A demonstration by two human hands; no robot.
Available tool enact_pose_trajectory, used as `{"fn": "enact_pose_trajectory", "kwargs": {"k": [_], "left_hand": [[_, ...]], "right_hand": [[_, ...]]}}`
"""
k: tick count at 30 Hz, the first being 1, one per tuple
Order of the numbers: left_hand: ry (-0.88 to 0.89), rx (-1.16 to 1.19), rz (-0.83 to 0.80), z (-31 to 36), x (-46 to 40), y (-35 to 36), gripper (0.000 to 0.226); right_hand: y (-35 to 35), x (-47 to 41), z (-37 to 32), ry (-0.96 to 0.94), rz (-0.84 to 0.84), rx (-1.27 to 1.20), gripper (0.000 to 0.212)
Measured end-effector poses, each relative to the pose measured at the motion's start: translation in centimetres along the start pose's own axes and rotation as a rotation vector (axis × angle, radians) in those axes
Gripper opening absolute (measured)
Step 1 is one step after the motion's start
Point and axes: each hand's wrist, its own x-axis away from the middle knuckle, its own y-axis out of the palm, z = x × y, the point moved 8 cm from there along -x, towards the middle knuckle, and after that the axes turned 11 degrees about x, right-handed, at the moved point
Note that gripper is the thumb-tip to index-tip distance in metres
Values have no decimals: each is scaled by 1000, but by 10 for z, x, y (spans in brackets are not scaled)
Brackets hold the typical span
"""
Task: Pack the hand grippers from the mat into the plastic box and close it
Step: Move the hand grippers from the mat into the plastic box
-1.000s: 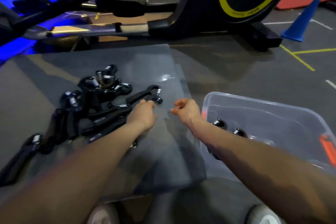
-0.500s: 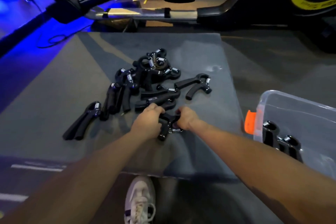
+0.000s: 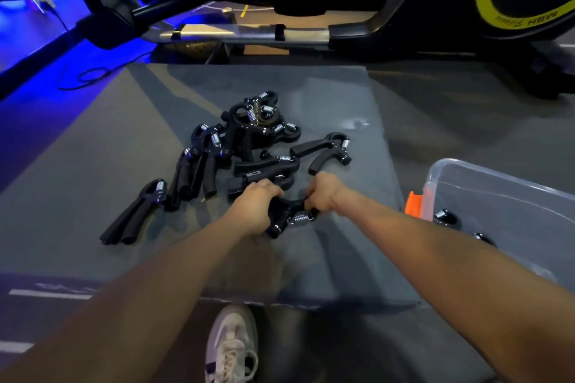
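Gripping one black hand gripper (image 3: 287,214) between them, the left hand (image 3: 256,208) and the right hand (image 3: 325,193) each have their fingers curled round a handle, low over the near part of the grey mat (image 3: 357,227). Its spring end points back toward the person, the handles spreading away under the two fists, so its long axis runs roughly left to right. Just beyond the knuckles lies the pile of hand grippers (image 3: 249,146), tangled and pointing every way — one stray gripper (image 3: 137,211) lies apart at the left, its handles aimed at the near-left. The clear plastic box (image 3: 497,196) sits open to the right, beside the mat's edge — a few grippers in it. A white shoe (image 3: 231,348) shows below.
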Motion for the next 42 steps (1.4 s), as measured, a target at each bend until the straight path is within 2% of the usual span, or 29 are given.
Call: {"fn": "enact_pose_trajectory", "kwargs": {"k": [5, 7, 8, 11, 13, 16, 19, 21, 23, 26, 29, 34, 37, 39, 42], "left_hand": [[44, -18, -33, 37, -3, 9, 52], [86, 25, -34, 57, -6, 17, 46], [110, 65, -25, 68, -7, 20, 43], [160, 161, 107, 101, -11, 17, 34], [199, 175, 188, 121, -16, 10, 33], [256, 189, 211, 151, -29, 7, 29], [201, 357, 266, 172, -42, 7, 24], [171, 468, 265, 187, -52, 13, 26], [158, 594, 235, 202, -60, 24, 24], [124, 800, 194, 220, -67, 45, 8], [74, 920, 162, 232, -75, 71, 24], [18, 1077, 76, 268, -83, 112, 26], [17, 1082, 63, 287, -83, 127, 4], [32, 1127, 33, 295, -83, 138, 19], [88, 1141, -35, 307, -82, 149, 16]], "right_hand": [[-32, 13, 42, 92, -29, -200, 18], [-47, 21, 62, 112, -39, -280, 9], [-55, 25, 72, 114, -42, -314, 17], [-81, 43, 102, 136, -6, -444, 28], [-94, 53, 124, 174, 56, -600, 28], [-105, 61, 152, 202, 153, -906, 26], [-108, 69, 172, 184, 213, -1300, 28], [-106, 75, 186, 164, 247, -1377, 30], [-100, 81, 202, 174, 276, -1322, 27], [-88, 94, 222, 184, 259, -1188, 20], [-83, 108, 240, 162, 264, -1156, 5], [-90, 130, 272, 268, 406, -819, 15], [-94, 139, 296, 371, 512, -673, 30], [-95, 142, 310, 413, 550, -618, 33], [-91, 141, 330, 471, 565, -598, 27]]}}
